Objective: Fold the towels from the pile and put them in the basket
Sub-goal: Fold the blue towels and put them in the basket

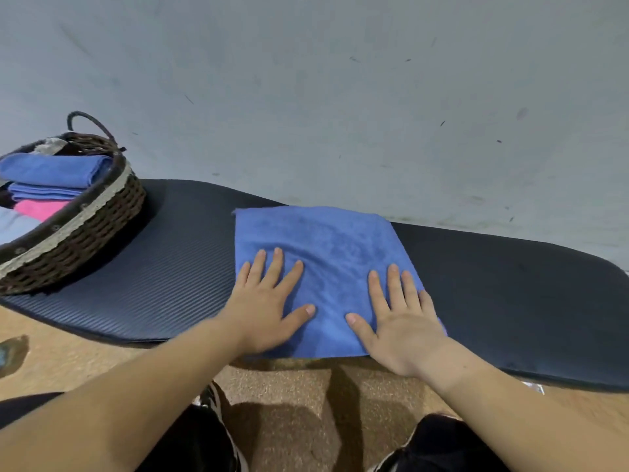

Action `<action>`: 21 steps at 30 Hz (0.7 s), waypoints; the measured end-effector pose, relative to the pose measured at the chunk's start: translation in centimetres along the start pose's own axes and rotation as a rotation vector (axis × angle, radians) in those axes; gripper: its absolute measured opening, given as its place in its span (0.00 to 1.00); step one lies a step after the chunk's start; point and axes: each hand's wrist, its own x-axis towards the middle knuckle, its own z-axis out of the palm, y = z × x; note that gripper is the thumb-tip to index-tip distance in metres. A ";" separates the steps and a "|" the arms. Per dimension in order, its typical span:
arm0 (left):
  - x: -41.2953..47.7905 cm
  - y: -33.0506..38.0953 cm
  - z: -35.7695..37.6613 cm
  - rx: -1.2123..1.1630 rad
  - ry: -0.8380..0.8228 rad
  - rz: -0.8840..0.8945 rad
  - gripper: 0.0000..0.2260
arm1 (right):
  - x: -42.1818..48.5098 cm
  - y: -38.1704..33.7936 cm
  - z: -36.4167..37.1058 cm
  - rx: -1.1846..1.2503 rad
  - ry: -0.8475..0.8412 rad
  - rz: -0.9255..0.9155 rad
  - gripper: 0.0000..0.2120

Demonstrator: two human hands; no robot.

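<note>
Towel in work: one blue towel (326, 253) lies spread flat as a rough square on the dark ribbed mat (170, 267), near the mat's middle. Its near edge reaches the mat's front edge.
Left hand: the left hand (269, 308) rests palm down on the towel's near left part. The fingers are straight and spread, the thumb is out to the side, and nothing is gripped. The little finger lies at the towel's left edge.
Right hand: the right hand (401, 332) rests palm down on the near right part. The fingers are straight and slightly spread, the thumb points toward the other hand, and nothing is gripped.
Hand spacing: the thumbs are near each other but apart, with bare towel between them.
Basket: the wicker basket (85, 226) stands on the left end of the mat, well apart from the blue towel. It has a dark weave, a pale band below the rim and a loop handle at the far side.
Basket contents: folded blue towels (54, 170) are stacked on top with a pink towel (41, 209) beneath. A pale item at the lower left cannot be identified.
Surroundings: a grey wall (340, 97) stands behind the mat and a brown speckled floor (282, 386) lies in front.
</note>
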 end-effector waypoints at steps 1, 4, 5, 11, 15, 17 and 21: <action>0.8 -1.1 -0.6 0.023 -0.006 0.062 0.50 | -0.5 -0.2 0.1 -0.034 -0.009 0.020 0.42; 2.6 -3.0 -3.0 0.045 -0.083 0.147 0.51 | -1.1 -0.5 -0.2 -0.097 -0.031 0.043 0.44; 2.6 -3.0 -3.6 0.100 -0.095 0.152 0.48 | -1.0 -0.4 -0.3 -0.097 -0.023 0.035 0.45; -3.7 -2.6 -2.5 0.066 0.268 0.425 0.15 | -0.7 0.1 -0.5 0.070 0.169 -0.340 0.38; -5.5 -3.1 -0.9 0.105 0.254 0.443 0.16 | -1.1 0.0 0.3 0.116 0.433 -0.515 0.17; -5.4 -3.1 -0.2 0.149 0.274 0.427 0.18 | -1.2 0.4 0.5 0.158 0.366 -0.522 0.17; -5.4 -3.6 0.9 0.119 0.320 0.473 0.10 | -0.6 0.7 0.3 0.199 0.292 -0.515 0.23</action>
